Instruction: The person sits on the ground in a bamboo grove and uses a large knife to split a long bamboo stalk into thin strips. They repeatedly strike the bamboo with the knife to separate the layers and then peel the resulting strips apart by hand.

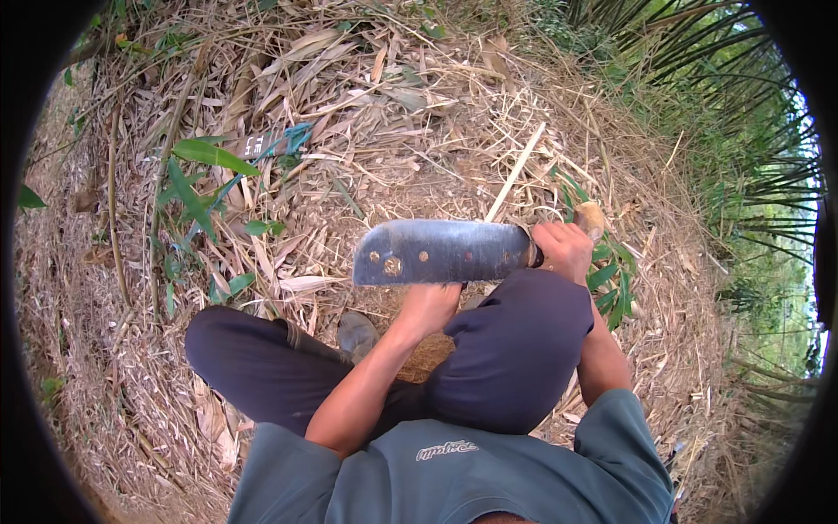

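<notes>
A broad machete [436, 251] lies crosswise in front of me, its dark steel blade pointing left and dotted with round brassy spots. My right hand [563, 249] is wrapped round its handle, whose rounded wooden end [590, 218] sticks out above the fist. Just under the blade's lower edge is my left hand [432, 307], with its fingers hidden behind the steel. A pale, thin strip [517, 170], apparently split bamboo, rises from behind the blade and slants up to the right. Whether my left hand holds it cannot be seen.
Dry leaves and stalks [419, 113] cover the ground. A dark flat piece with a blue cord [297, 138] lies at the upper left, near green leaves [214, 157]. My bent right knee [532, 332] is close below the blade. Dense thicket [751, 157] stands at right.
</notes>
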Motion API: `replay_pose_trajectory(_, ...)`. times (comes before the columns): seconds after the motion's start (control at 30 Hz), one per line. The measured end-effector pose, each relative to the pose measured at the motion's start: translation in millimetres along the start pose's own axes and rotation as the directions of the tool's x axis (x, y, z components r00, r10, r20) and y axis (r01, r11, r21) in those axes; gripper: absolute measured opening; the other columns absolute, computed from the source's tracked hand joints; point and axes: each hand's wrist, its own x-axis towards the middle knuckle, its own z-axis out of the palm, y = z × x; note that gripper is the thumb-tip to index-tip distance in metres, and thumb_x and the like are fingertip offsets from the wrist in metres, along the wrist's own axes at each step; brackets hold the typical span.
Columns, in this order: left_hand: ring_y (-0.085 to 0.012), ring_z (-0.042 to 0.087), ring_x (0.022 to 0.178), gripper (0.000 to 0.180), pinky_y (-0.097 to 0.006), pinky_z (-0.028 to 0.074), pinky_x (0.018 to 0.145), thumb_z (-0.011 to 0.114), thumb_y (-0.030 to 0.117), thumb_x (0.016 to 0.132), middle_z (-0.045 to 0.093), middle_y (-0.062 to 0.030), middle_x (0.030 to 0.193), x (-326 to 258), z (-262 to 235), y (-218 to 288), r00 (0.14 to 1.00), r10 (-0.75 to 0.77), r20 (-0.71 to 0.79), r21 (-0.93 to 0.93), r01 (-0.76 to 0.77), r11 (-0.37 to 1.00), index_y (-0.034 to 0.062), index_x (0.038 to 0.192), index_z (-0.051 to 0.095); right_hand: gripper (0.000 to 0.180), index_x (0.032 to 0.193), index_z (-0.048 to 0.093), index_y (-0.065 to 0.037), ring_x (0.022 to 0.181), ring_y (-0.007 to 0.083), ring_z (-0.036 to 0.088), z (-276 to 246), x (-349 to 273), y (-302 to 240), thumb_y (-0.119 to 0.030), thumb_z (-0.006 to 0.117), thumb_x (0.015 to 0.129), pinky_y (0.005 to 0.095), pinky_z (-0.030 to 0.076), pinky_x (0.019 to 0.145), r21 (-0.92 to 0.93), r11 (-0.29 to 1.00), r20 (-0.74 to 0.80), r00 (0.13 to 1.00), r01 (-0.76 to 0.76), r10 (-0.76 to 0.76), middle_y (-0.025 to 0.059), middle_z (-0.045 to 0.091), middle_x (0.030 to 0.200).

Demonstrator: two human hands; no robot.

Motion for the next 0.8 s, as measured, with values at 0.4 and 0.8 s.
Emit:
replay_pose_trajectory(0.4,-0.0055,0.039,0.057,0.028,-0.024,0.033,0.051,0.047,0.026,0.108,0.043,0.0044,0.065,21,-98,30,0.814,-0.473,0.338,-0.462,0.581,0.670,0.0051,0.091,0.056,0.030,0.074,0.059,-0.009,0.060,0.0296,0.062,-31,40,11,-0.033,0.075,0.068,0.0393,0.044,0.056,-0.066,0.970,-0.059,0.972,-0.233,0.229,0.0070,0.061,0.065)
replay_pose_trajectory(0.8,-0.0072,0.030,0.041,0.029,-0.023,0.029,0.039,0.039,0.029,0.111,0.037,0.0028,0.059,116,-183,-2,0.850,-0.429,0.306,-0.796,0.476,0.374,0.0047,0.106,0.054,0.024,0.080,0.059,-0.004,0.062,0.0271,0.059,-19,158,-73,-0.012,0.078,0.067,0.0372,0.045,0.060,0.430,0.876,-0.170,0.933,-0.220,0.318,0.0128,0.061,0.071)
